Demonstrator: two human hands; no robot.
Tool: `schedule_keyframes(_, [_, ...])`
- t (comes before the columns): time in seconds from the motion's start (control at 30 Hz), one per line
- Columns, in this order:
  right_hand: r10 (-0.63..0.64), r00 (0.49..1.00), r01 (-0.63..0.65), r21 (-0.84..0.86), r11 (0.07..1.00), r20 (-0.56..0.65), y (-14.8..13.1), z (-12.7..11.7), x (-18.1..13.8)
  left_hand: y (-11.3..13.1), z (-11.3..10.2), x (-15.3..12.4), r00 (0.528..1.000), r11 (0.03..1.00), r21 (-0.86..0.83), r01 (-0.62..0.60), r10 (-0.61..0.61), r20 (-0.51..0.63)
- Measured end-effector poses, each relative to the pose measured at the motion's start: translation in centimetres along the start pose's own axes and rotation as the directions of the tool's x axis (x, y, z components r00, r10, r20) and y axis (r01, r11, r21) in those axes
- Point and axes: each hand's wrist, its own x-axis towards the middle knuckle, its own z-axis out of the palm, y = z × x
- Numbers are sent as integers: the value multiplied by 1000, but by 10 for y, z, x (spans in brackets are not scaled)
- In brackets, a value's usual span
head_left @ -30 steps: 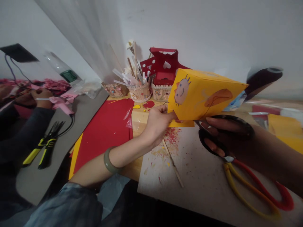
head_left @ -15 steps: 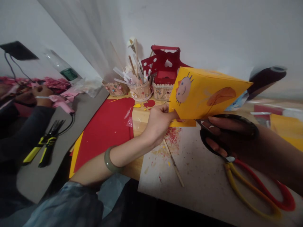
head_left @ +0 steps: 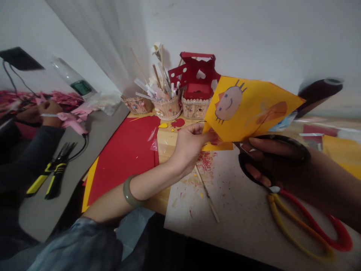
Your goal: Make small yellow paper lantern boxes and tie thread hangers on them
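The yellow card is held up above the worktop, tilted, with a drawn face near its upper left and an orange shape toward the right. Its lower left corner is pinched in the left hand, thumb and fingers closed on the edge. The right hand sits just below the card's lower edge, its fingers curled through the black handles of scissors; the blades point left toward the card's bottom edge, and whether they are parted cannot be told. A green bangle circles the left wrist.

Under the hands, the worktop carries a pale sheet speckled with red and yellow scraps, and a thin wooden stick lies across it. To the right of the stick, 2 loops, 1 red and 1 yellow, lie beside the right forearm. A red sheet lies to the left of the hands. Behind the card stand 3 small decorated pots with sticks and paper rolls, and a red cut-out box with a heart hole.

Far left, on a grey surface, lie yellow-handled pliers, and another person's hands work on pink paper.
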Motion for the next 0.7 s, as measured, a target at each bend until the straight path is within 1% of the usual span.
schedule_keyframes(0.1, [-44,999,44,25,999,-28,0,1,0,1,0,0,1000,1000,-6,-4,4,4])
schedule_keyframes(0.23, [-45,999,45,10,999,20,1,-1,-1,0,-1,0,1000,999,-36,-7,7,12])
schedule_keyframes(0.43, [-99,995,100,-55,993,31,1,0,2,0,-1,1,1000,998,-61,4,-4,8])
schedule_keyframes(0.5, [-105,994,106,-26,994,43,1,4,2,0,0,1,1000,998,-66,8,-8,-5])
schedule_keyframes(0.63, [-125,992,124,70,990,18,5,10,4,1,-1,1,1000,999,-48,0,-1,-17])
schedule_keyframes(0.7, [-141,990,139,89,986,18,8,10,5,0,-1,1,1000,1000,-28,-11,10,-18])
